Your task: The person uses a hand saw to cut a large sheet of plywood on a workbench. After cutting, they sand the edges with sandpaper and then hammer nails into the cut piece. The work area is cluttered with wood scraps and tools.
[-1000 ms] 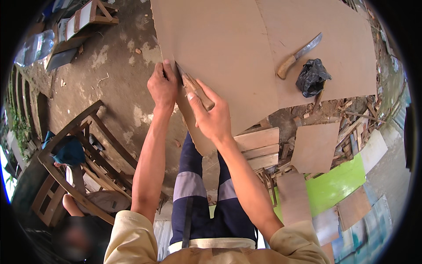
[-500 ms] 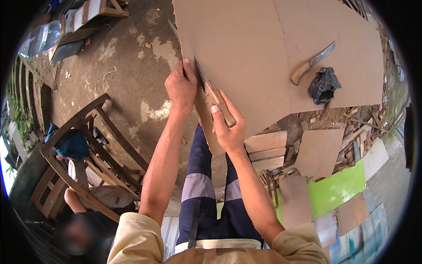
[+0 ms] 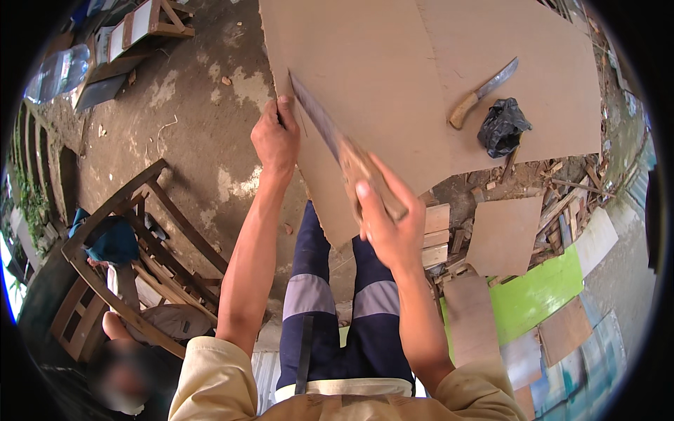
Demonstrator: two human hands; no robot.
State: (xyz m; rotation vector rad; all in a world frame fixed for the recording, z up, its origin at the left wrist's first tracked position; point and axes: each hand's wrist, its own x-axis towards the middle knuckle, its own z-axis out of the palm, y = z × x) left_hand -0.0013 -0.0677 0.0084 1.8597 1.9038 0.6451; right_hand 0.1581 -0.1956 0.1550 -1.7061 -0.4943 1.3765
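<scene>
A large thin brown board (image 3: 365,84) spreads before me, its rough left edge nearest my left hand. My left hand (image 3: 276,140) is closed on that edge, thumb on top, fingers partly hidden. In my right hand (image 3: 392,224) is the wooden handle of a handsaw (image 3: 319,116). The saw's blade slants away to the upper left, its tip meeting the board just beyond my left hand. Motion slightly blurs the saw. Farther right on the board lie a wooden-handled knife (image 3: 483,93) with a broad blade and a crumpled black plastic bag (image 3: 503,128).
A wooden chair frame (image 3: 151,238) stands at the left, with a person (image 3: 161,326) beside it. Wood offcuts (image 3: 554,210), loose panels (image 3: 504,235) and a green sheet (image 3: 537,288) lie at the right. A clear plastic bottle (image 3: 60,74) is at the far upper left.
My right hand has drawn the saw back toward me and to the right, so more blade shows. My left hand stays on the edge. The view has shifted slightly.
</scene>
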